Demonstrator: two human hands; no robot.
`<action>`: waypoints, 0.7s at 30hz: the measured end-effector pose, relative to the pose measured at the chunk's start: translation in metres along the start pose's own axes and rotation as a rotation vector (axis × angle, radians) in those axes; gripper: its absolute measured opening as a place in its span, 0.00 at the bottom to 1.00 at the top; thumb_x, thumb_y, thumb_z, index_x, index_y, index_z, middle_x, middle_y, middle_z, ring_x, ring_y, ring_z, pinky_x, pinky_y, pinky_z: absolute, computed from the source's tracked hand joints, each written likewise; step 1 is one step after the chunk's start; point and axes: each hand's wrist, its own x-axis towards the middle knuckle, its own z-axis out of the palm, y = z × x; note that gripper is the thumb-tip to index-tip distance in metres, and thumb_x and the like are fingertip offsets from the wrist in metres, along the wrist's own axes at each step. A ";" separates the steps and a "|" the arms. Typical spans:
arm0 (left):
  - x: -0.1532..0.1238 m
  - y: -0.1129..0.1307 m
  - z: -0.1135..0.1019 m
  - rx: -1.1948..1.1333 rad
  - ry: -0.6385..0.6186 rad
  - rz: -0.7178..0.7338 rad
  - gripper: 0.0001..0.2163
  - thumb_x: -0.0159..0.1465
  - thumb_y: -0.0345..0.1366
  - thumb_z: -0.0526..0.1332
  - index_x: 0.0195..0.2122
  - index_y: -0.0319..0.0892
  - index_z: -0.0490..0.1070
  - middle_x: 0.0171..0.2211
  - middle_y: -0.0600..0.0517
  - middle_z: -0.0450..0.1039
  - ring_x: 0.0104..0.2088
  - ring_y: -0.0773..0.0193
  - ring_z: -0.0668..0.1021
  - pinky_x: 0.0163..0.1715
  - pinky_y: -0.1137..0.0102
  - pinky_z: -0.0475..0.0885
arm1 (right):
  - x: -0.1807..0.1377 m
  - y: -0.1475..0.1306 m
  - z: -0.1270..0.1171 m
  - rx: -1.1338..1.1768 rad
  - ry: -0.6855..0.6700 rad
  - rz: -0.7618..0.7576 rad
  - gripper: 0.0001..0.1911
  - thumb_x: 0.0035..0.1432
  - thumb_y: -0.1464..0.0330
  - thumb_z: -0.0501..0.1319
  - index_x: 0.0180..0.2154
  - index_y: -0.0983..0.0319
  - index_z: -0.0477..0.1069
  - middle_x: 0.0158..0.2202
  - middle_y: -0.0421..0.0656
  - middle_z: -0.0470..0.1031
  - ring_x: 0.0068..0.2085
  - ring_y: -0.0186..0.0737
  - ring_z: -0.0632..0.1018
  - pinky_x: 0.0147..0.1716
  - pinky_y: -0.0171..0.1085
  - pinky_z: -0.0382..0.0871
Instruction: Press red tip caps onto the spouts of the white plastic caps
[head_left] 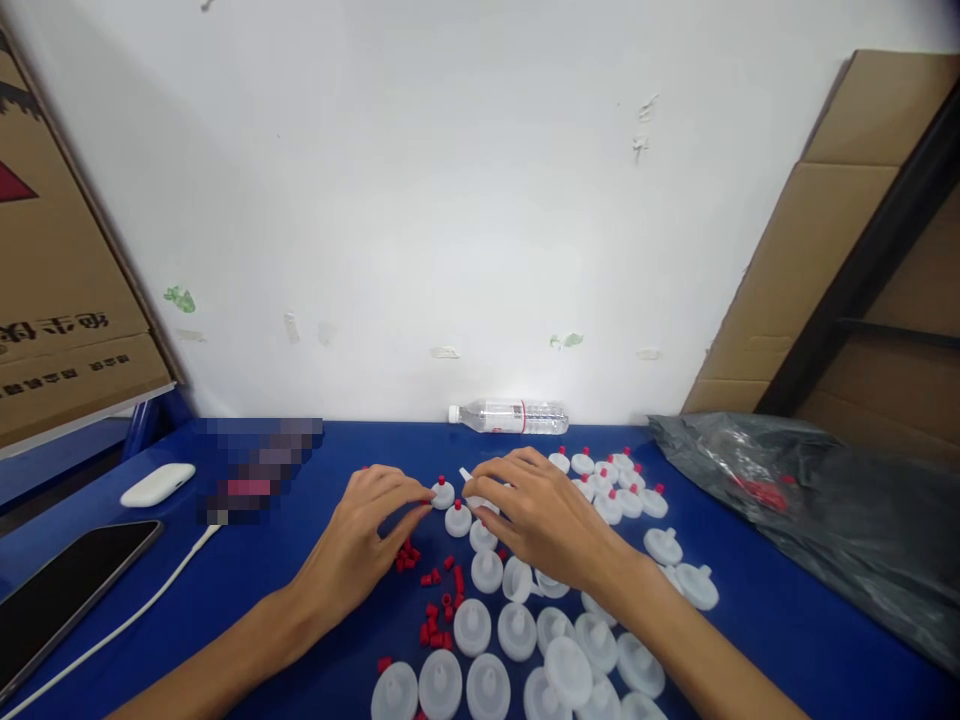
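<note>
While our right hand (532, 510) has its grip closed on a white nozzled disc (481, 502), tilted with its stem toward the upper left, our left hand (375, 515) holds thumb and forefinger nearly together beside a red-capped disc (442, 494); we cannot tell whether that grip contains anything. Loose red caps (459, 578) lie between our forearms on the blue counter (277, 550), uncapped discs (488, 688) cluster nearest us, and finished-looking capped ones (608, 508) stand beyond our right wrist, near a grey plastic bag (787, 530).
</note>
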 end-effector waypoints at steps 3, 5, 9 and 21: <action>0.001 0.001 0.000 -0.001 0.019 0.014 0.05 0.76 0.37 0.63 0.48 0.49 0.78 0.42 0.55 0.84 0.43 0.61 0.81 0.48 0.65 0.71 | 0.000 -0.004 -0.004 0.054 0.004 0.019 0.06 0.73 0.72 0.60 0.48 0.61 0.75 0.48 0.45 0.84 0.47 0.44 0.83 0.48 0.46 0.71; 0.001 0.001 -0.001 0.002 0.034 0.021 0.05 0.76 0.37 0.63 0.50 0.49 0.78 0.42 0.55 0.84 0.43 0.61 0.81 0.47 0.65 0.72 | 0.000 -0.007 -0.007 0.096 0.006 0.045 0.06 0.72 0.72 0.62 0.48 0.60 0.75 0.48 0.43 0.84 0.47 0.42 0.83 0.49 0.44 0.72; 0.001 0.002 -0.001 0.013 0.057 0.031 0.06 0.76 0.37 0.64 0.51 0.49 0.77 0.41 0.55 0.83 0.43 0.61 0.81 0.48 0.65 0.71 | 0.001 -0.011 -0.011 0.141 0.005 0.081 0.06 0.71 0.72 0.64 0.48 0.59 0.75 0.48 0.42 0.84 0.47 0.40 0.82 0.50 0.42 0.72; 0.001 -0.001 0.000 0.002 0.091 0.105 0.12 0.75 0.33 0.64 0.59 0.46 0.75 0.45 0.54 0.82 0.45 0.63 0.79 0.50 0.67 0.71 | 0.002 -0.018 -0.005 0.067 -0.126 -0.030 0.07 0.69 0.75 0.63 0.45 0.59 0.75 0.44 0.40 0.83 0.43 0.40 0.79 0.43 0.42 0.67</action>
